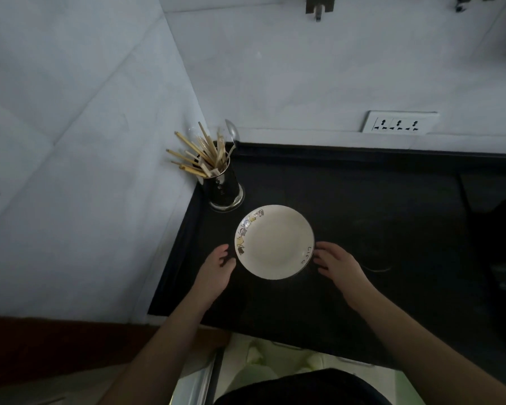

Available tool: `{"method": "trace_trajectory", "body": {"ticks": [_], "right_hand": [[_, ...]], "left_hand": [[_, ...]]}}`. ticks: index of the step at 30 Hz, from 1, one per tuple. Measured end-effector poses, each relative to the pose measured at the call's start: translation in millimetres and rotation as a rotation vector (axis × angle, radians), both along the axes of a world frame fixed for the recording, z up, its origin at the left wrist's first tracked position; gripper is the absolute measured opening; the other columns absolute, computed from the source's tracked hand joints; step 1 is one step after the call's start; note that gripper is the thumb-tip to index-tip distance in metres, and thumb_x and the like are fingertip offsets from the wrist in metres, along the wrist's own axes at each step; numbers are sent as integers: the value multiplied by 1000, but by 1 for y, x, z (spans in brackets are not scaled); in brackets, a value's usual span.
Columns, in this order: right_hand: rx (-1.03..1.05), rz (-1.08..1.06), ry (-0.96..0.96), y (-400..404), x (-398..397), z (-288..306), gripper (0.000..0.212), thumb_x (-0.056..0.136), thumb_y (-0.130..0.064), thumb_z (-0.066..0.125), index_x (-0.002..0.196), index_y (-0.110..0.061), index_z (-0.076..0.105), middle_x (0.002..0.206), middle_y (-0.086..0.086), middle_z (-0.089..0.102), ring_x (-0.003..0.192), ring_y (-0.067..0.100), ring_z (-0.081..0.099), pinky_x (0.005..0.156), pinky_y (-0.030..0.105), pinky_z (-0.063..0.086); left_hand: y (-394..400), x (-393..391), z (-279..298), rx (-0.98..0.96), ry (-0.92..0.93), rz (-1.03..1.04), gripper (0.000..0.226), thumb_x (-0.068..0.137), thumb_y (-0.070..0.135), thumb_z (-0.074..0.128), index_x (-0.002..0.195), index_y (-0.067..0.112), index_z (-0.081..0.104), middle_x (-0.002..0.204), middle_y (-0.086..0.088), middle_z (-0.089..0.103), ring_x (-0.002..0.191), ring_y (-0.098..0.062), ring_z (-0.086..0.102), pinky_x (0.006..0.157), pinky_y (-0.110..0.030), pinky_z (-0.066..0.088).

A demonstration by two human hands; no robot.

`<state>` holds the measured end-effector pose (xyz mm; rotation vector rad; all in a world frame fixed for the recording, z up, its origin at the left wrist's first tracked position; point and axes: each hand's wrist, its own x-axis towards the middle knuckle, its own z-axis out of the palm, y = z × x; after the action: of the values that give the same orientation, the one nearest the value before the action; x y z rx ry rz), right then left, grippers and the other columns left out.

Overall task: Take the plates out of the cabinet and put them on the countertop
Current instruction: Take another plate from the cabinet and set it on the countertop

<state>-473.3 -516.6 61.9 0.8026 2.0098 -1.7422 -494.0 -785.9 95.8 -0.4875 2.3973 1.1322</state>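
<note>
A white plate (275,242) with a cartoon pattern along its left rim lies flat on the black countertop (377,217), near its left end. My left hand (216,273) is at the plate's left edge, fingers loosely curved, their tips right at the rim. At the right edge, by the small lettering, my right hand (339,267) has its fingers spread and relaxed. Neither hand plainly grips the plate. Whether more plates lie under the top one is hidden.
A metal holder (224,188) full of chopsticks and a spoon stands in the back left corner, just behind the plate. White tiled walls enclose the counter, with a socket strip (399,122) at the back. Below the front edge, an open cabinet (275,363) shows a pale interior.
</note>
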Motion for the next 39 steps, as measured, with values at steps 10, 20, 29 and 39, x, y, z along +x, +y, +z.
{"method": "trace_trajectory", "body": {"ticks": [10, 20, 29, 39], "right_hand": [[441, 379, 79, 0, 43, 41, 37, 97, -40, 49, 133, -34, 50, 118, -11, 61, 98, 0, 57, 75, 19, 44], [936, 361, 114, -13, 149, 74, 58, 97, -51, 40, 149, -29, 28, 153, -5, 36, 141, 15, 31, 113, 38, 27], [1125, 93, 32, -33, 258, 74, 64, 95, -58, 32, 152, -29, 24, 155, -1, 34, 144, 21, 26, 116, 40, 19], [1148, -277, -189, -27, 402, 84, 64, 95, -56, 34, 151, -27, 27, 153, 0, 38, 142, 24, 30, 117, 42, 24]], "left_hand": [[13, 16, 17, -455, 392, -738, 56, 97, 46, 48, 147, 23, 38, 151, -1, 43, 138, -17, 39, 112, -40, 34], [33, 49, 23, -548, 714, -1162, 65, 94, 61, 18, 151, 31, 22, 165, -3, 9, 151, -25, 2, 119, -49, 5], [65, 97, 29, -499, 742, -1434, 68, 96, 61, 10, 156, 29, 12, 166, -3, 5, 152, -24, -2, 120, -50, 5], [157, 190, 43, -363, 884, -1772, 66, 98, 63, 9, 155, 31, 4, 167, 0, 2, 152, -21, -6, 121, -48, 0]]}}
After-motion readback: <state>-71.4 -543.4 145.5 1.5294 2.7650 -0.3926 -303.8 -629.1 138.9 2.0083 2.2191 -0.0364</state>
